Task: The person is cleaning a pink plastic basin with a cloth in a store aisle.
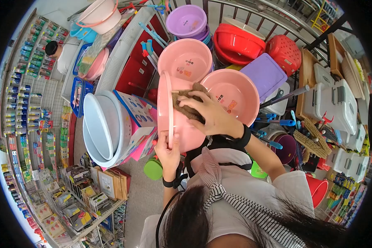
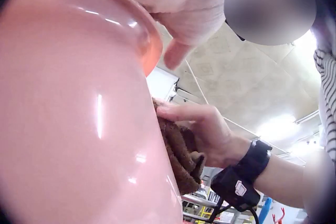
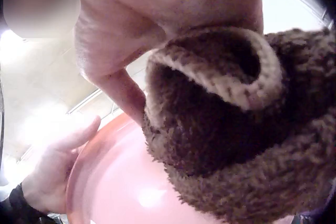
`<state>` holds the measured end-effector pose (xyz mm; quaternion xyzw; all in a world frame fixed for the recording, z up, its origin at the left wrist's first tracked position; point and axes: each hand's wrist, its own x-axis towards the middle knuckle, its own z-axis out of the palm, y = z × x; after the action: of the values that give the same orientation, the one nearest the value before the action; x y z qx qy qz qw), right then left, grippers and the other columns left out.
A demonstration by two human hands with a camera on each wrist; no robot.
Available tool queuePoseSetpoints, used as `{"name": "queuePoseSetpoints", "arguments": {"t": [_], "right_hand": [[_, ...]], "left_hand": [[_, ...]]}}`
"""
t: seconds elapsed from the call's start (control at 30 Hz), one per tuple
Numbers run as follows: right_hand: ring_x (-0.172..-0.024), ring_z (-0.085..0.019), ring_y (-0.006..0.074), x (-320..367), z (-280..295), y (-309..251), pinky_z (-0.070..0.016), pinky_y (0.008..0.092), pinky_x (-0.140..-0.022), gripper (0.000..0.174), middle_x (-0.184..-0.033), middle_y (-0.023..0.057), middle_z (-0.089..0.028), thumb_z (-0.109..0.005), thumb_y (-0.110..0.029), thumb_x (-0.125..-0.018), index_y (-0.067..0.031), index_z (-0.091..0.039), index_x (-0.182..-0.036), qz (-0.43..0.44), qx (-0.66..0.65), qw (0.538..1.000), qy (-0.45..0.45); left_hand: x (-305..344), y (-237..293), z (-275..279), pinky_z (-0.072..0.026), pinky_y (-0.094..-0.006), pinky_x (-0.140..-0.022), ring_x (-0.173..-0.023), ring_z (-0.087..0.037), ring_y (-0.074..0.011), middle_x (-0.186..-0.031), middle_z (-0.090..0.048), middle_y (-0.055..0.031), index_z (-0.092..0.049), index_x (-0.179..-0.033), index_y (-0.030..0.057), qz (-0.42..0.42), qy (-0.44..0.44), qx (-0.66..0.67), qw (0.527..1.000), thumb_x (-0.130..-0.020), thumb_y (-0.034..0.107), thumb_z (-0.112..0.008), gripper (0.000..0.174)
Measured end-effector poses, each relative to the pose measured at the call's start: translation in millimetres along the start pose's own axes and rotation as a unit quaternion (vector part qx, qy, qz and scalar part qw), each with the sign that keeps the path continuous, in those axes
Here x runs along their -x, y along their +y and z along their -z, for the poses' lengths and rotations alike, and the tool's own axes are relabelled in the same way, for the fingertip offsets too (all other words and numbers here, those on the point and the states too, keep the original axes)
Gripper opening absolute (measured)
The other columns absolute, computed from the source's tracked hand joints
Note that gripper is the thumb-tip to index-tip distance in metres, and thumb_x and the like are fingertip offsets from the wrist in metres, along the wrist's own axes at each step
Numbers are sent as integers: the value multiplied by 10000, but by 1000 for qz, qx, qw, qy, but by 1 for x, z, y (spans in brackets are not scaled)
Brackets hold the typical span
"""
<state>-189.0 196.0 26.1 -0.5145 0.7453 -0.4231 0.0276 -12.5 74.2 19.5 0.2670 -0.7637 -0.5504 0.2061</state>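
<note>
A pink plastic basin (image 1: 190, 134) is held tilted on its edge in front of the body. My left hand (image 1: 168, 156) grips its rim at the near end, the thumb on one side. In the left wrist view, the basin's glossy wall (image 2: 79, 108) fills much of the frame. Bunched in my right hand (image 1: 214, 117) is a brown fluffy cloth (image 1: 189, 110), which lies against the basin's side. Close up in the right wrist view, the folded cloth (image 3: 236, 166) has a lighter stitched edge and covers part of the basin (image 3: 136, 182).
Two more pink basins (image 1: 231, 89) (image 1: 182, 56) stand just beyond. Around them are purple basins (image 1: 186, 18), red basins (image 1: 239, 39), a purple lid (image 1: 263, 74) and pale blue tubs (image 1: 101, 124). Storage boxes (image 1: 339, 103) fill the right; a stocked shelf (image 1: 31, 95) lines the left. Another person (image 1: 64, 56) is at upper left.
</note>
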Motion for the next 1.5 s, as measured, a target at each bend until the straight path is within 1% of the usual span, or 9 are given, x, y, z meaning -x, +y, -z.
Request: {"name": "queuePoseSetpoints", "arguments": {"t": [0.27,0.57,0.77,0.93,1.0,1.13,1.2,1.43,1.5], "right_hand": [[-915,-505,218,28,-10,-32,-413,384,-831,412,-1271,-9,-587,-631,-116,-745,-149,-595,-1154,107,91,990,4],[-804,-538,259,4,3,41,-465,367,-741,392,-1085,90,-654,-627,-36,-774,-87,-619,-1163,-110,-118,978,132],[-757,-508,218,28,-2,-35,-476,360,-714,379,-1061,-9,-667,-669,-45,-677,-152,-679,-1041,40,-12,996,76],[-780,-530,151,3,26,-9,-476,287,-738,363,-1081,-3,-696,-612,24,-705,-106,-681,-1037,-7,-3,991,137],[-863,-549,94,-9,39,8,-460,255,-787,293,-1065,48,-694,-586,18,-791,-63,-643,-1066,-214,-278,925,144],[-771,-547,73,-26,56,29,-459,254,-674,157,-910,25,-569,-562,16,-853,-27,-527,-1000,-149,-328,917,173],[-722,-496,34,-27,76,25,-409,210,-611,169,-826,-21,-498,-578,1,-852,-82,-441,-906,-253,-500,817,137],[-759,-440,44,-16,80,0,-385,211,-674,270,-783,-37,-443,-657,-63,-854,-100,-392,-884,-251,-366,893,77],[-761,-432,49,-11,76,-5,-383,213,-684,280,-773,-40,-421,-671,-74,-849,-98,-394,-884,-232,-344,907,71]], "left_hand": [[-6,-3,1,-301,-242,-484,-542,-376,-46,-574,-471,3,-581,-857,20,-30,63,-55,996,-897,192,-683,204],[1,6,-3,-281,-229,-518,-600,-337,-47,-643,-433,40,-553,-838,23,-49,49,-80,994,-951,224,-626,242],[-6,4,3,-277,-230,-515,-595,-328,-49,-639,-417,47,-537,-823,24,-59,63,-56,995,-954,211,-621,244],[5,6,-2,-281,-228,-502,-558,-329,-51,-598,-430,46,-541,-819,24,-70,54,-20,996,-923,167,-657,212],[6,7,1,-292,-230,-490,-529,-348,-52,-559,-448,16,-549,-822,28,-146,36,-93,984,-883,120,-693,181],[3,-1,14,-357,-233,-474,-492,-447,-65,-562,-534,-44,-591,-813,29,-210,-3,-105,972,-826,97,-739,163],[7,1,19,-462,-295,-504,-523,-627,-219,-629,-631,-103,-609,-838,36,-204,-33,-145,968,-756,44,-735,151],[9,4,9,-494,-313,-547,-599,-666,-243,-701,-667,-109,-599,-825,33,-197,-91,-104,971,-739,29,-758,181],[6,-1,3,-427,-299,-488,-501,-555,-230,-654,-607,-96,-585,-801,29,-296,-76,-113,945,-740,87,-807,237]]}}
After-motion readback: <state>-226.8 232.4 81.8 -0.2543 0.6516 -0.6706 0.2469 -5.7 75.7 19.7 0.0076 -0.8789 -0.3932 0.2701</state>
